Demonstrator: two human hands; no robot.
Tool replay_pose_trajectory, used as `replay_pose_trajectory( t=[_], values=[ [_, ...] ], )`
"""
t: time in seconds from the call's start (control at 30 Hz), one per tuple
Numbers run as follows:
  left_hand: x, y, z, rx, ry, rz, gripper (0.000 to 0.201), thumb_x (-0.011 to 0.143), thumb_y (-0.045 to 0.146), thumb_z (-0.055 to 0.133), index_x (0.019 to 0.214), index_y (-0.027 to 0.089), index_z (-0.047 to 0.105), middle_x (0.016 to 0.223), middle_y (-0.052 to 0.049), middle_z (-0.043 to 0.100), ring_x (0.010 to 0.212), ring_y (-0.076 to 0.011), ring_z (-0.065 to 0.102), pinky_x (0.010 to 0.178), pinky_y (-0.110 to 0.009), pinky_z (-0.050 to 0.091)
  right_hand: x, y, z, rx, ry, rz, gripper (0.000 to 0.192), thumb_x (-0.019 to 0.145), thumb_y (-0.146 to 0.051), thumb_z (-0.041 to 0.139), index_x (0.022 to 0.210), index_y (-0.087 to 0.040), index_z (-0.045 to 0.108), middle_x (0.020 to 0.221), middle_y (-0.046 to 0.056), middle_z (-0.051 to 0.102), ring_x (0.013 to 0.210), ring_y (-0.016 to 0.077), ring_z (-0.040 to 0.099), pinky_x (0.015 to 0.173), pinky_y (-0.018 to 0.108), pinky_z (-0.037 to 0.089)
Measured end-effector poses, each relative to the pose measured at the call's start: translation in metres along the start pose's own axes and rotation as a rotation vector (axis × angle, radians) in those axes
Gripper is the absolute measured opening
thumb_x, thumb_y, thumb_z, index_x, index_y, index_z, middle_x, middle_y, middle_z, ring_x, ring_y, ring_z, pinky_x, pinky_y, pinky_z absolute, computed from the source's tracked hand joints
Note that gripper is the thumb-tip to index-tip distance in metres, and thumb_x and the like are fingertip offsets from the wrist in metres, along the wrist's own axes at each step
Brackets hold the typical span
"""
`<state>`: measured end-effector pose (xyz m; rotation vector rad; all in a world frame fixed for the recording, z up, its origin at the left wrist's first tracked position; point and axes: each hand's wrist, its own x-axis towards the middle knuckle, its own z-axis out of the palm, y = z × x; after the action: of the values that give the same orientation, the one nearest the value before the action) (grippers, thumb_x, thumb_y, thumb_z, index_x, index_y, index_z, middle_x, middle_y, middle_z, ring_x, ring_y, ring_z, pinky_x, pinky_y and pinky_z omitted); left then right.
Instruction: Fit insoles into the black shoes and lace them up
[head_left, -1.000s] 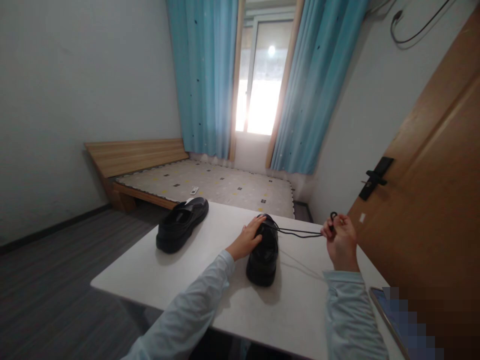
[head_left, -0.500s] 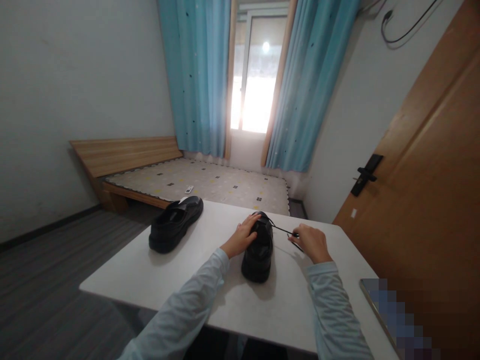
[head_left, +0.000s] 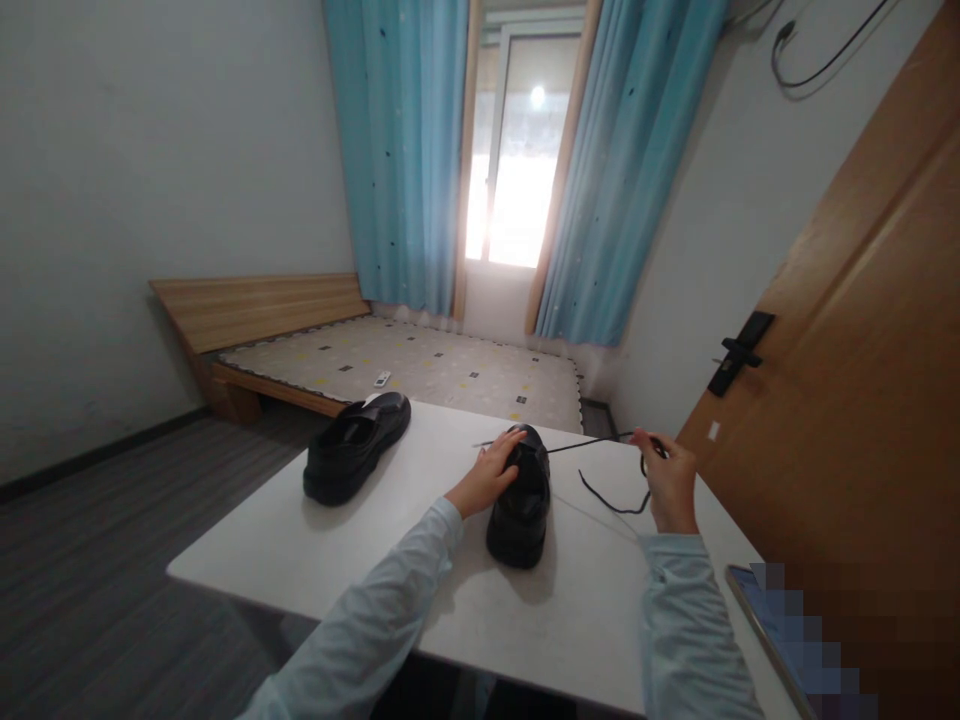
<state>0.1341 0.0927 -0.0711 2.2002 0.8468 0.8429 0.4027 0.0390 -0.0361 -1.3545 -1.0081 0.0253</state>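
Note:
A black shoe [head_left: 519, 525] stands on the white table [head_left: 360, 570] with its toe pointing away from me. My left hand [head_left: 487, 472] grips its upper from the left side, fingers lying across the lacing area. Out to the right, my right hand [head_left: 670, 482] is closed on a black shoelace [head_left: 589, 443], which runs taut from the shoe to my fingers. A loose length of the lace hangs from that hand and curls down onto the tabletop. A short lace end pokes out left of the shoe. The matching black shoe [head_left: 352, 450] sits apart at the far left of the table.
A flat device with a screen [head_left: 772, 630] lies at the table's right edge, partly blurred out. Beyond the table is a bed [head_left: 420, 360] with a small white remote [head_left: 382, 379] on it. A wooden door [head_left: 840, 330] stands at the right.
My right hand has moved right and slightly up, drawing the shoelace out longer and straighter. The left hand keeps its hold on the shoe.

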Motion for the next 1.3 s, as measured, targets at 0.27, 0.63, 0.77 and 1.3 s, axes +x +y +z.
replay_pose_trajectory(
  t=[0.27, 0.63, 0.77, 1.3],
  values=[
    [0.0, -0.003, 0.0, -0.028, 0.037, 0.081, 0.063, 0.075, 0.012, 0.042, 0.137, 0.014, 0.032, 0.146, -0.009, 0.03, 0.136, -0.0196, 0.022, 0.114, -0.04, 0.016, 0.001, -0.026, -0.008, 0.589, 0.235, 0.128, 0.038, 0.065, -0.05, 0.068, 0.066, -0.015, 0.053, 0.07, -0.002, 0.061, 0.037, 0.0006, 0.032, 0.031, 0.015, 0.02],
    [-0.001, -0.003, -0.002, -0.008, 0.028, 0.026, 0.063, 0.076, 0.014, 0.043, 0.137, 0.019, 0.031, 0.147, -0.006, 0.028, 0.137, -0.0218, 0.019, 0.113, -0.046, 0.016, 0.014, -0.027, -0.033, 0.741, 0.403, 0.166, 0.031, 0.081, -0.043, 0.054, 0.063, -0.019, 0.048, 0.06, -0.002, 0.059, 0.038, 0.0055, 0.042, 0.029, 0.017, 0.018],
    [-0.002, -0.002, -0.003, 0.007, 0.019, 0.022, 0.062, 0.077, 0.015, 0.043, 0.138, 0.019, 0.03, 0.147, -0.007, 0.027, 0.137, -0.0223, 0.018, 0.112, -0.047, 0.016, 0.016, -0.035, -0.037, 0.781, 0.435, 0.204, 0.028, 0.085, -0.04, 0.049, 0.064, -0.021, 0.049, 0.061, -0.002, 0.057, 0.038, 0.0066, 0.04, 0.03, 0.02, 0.022],
    [-0.01, 0.006, -0.009, 0.024, 0.054, 0.035, 0.052, 0.083, 0.022, 0.044, 0.135, 0.024, 0.035, 0.144, -0.005, 0.034, 0.136, -0.0235, 0.021, 0.11, -0.054, 0.01, 0.005, -0.165, 0.007, 0.951, -0.042, 0.076, 0.033, 0.086, -0.048, 0.048, 0.066, -0.021, 0.044, 0.049, -0.009, 0.03, 0.043, 0.0059, 0.036, 0.04, 0.016, 0.033]
  ],
)
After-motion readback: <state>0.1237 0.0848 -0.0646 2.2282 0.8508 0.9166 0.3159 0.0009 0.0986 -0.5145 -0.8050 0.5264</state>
